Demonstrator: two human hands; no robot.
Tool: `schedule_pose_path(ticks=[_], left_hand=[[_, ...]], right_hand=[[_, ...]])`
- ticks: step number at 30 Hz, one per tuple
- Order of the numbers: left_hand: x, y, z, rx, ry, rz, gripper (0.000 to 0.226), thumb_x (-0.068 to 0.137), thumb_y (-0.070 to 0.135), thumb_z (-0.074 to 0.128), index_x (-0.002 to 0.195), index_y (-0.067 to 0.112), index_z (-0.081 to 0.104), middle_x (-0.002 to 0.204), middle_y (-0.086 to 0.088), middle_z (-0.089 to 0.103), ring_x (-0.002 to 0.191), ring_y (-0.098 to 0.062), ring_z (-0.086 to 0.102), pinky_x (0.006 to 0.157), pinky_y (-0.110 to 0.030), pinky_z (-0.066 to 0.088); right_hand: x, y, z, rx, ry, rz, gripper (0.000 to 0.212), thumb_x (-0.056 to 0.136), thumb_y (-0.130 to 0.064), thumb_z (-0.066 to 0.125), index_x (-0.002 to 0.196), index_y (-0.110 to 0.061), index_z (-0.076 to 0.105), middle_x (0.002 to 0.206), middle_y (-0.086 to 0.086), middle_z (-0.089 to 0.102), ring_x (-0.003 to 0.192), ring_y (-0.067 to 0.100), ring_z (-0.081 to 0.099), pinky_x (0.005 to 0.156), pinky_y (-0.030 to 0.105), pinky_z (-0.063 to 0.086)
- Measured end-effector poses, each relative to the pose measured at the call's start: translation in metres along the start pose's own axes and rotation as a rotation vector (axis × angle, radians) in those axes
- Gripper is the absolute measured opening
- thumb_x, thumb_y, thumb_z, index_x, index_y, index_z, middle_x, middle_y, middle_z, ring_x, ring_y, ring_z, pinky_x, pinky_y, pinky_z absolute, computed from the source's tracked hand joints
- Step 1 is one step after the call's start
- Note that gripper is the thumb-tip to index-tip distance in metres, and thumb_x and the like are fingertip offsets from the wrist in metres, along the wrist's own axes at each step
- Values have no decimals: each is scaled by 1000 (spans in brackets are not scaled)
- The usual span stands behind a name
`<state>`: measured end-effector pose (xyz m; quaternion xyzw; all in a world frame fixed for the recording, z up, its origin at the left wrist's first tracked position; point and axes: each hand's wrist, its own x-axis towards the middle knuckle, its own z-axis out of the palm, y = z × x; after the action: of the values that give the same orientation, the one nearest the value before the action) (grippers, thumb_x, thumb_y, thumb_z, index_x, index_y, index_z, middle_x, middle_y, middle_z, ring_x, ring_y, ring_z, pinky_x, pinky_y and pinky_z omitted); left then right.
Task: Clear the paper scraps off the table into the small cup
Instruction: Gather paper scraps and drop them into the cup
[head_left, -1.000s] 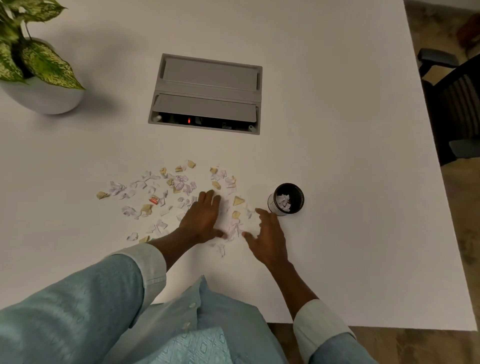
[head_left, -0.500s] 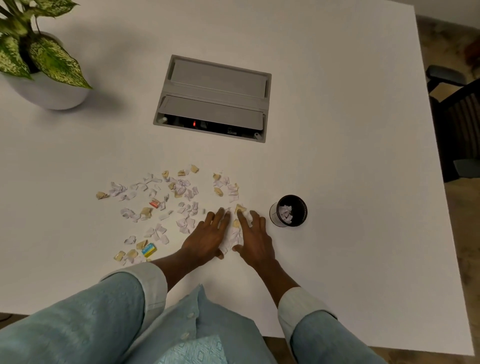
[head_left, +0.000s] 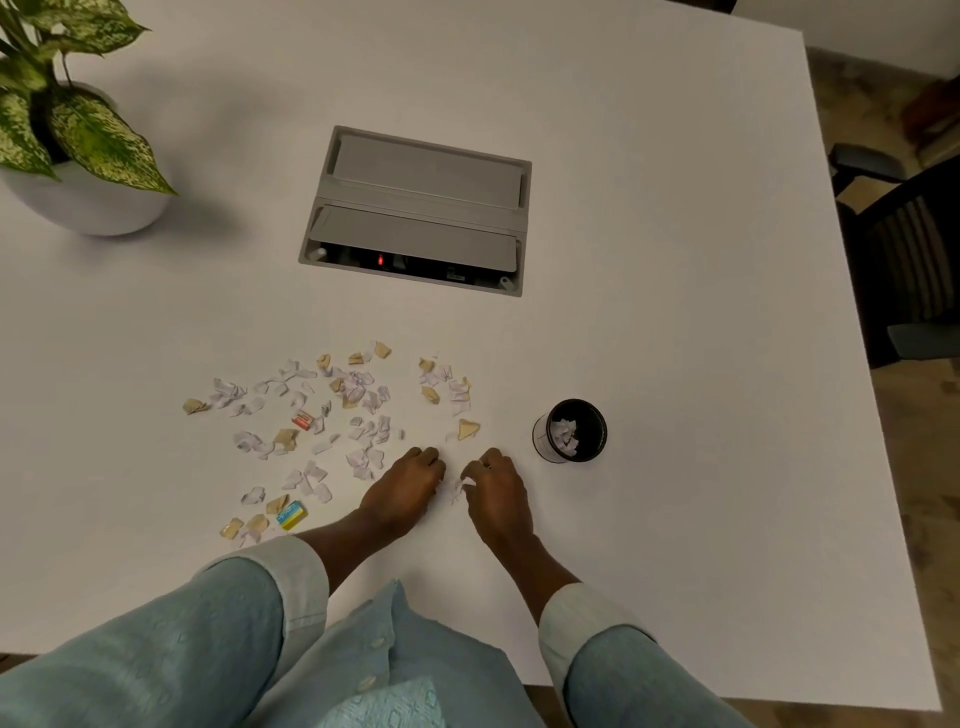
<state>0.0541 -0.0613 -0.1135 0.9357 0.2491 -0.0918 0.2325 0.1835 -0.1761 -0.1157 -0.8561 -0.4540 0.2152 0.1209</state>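
Several white, tan and coloured paper scraps (head_left: 332, 415) lie scattered on the white table (head_left: 675, 312). A small black cup (head_left: 571, 430) holding a few white scraps stands to the right of them. My left hand (head_left: 402, 491) and my right hand (head_left: 496, 493) sit side by side on the table, fingers curled inward. Between them they gather a small clump of white scraps (head_left: 456, 488). My right hand is a short way left of the cup and apart from it. A tan scrap (head_left: 467, 428) lies just beyond the fingertips.
A grey recessed power box (head_left: 418, 210) with its lid raised sits in the table's middle. A potted plant (head_left: 78, 156) stands at the far left. A dark chair (head_left: 904, 249) is beyond the table's right edge.
My two hands came together from flat and apart, then pulled toward me and curled their fingers round a clump of scraps. A tan scrap is now uncovered beyond them.
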Motion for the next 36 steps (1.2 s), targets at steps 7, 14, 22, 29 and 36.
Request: schedule_pose_path(ticks=[7,14,22,29,36], left_hand=[[4,16,-16,-326,155,-95,3,88,4,74,88,7,73,86,-9,67,73,-21,60,64,-24,43],[41,77,-73,-434,286,-44,6,86,9,72,83,12,69,78,7,56,66,-9,48,57,-20,29],[86,132,-91,-373,209,1,4,86,8,70,89,5,69,88,-10,66,78,-25,60,64,-32,38],[104,155,-92,-315,78,11,21,87,10,74,106,3,68,104,-16,67,93,-30,64,70,-28,34],[103,151,-99,-289,43,100,27,83,12,75,106,4,64,103,-14,63,87,-25,57,69,-32,37]], right_hand=[[-14,-3,-33,251,171,103,12,86,-9,78,97,-13,76,97,0,65,87,13,62,76,27,56],[-19,6,-107,372,483,256,17,79,-6,83,92,-14,76,94,4,70,76,14,65,69,24,51],[0,46,-145,339,503,516,12,81,-15,82,89,-12,74,89,8,72,75,21,64,67,26,43],[5,55,-146,400,390,494,28,81,-15,80,106,-13,70,102,6,73,91,23,67,74,26,44],[1,46,-150,464,399,435,30,84,-9,73,113,-13,67,110,4,69,99,19,65,80,25,45]])
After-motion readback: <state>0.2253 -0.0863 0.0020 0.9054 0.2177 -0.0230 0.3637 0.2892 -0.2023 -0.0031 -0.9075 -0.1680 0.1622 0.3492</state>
